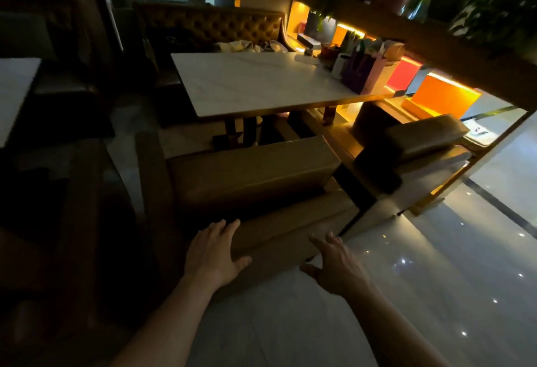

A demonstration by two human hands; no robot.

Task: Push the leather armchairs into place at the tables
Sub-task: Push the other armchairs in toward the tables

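Here, we list items from left to right.
Side table (14, 90): we see a pale top at the left edge, partly cut off.
Left hand (213, 253): we have the fingers spread, palm flat on the top of the near armchair's backrest.
Near armchair (250, 180): we find it in tan leather, facing the table, its seat front close to the table edge.
Table (255, 82): we note a white marble-look top; a tufted bench (209, 26) stands behind it.
Right hand (337, 268): we have the fingers splayed at the backrest's right corner; we cannot tell whether it touches.
Second armchair (412, 146): we see it just beside the first, at the same table.
Paper bag (363, 74): we see it upright on the table's right end.
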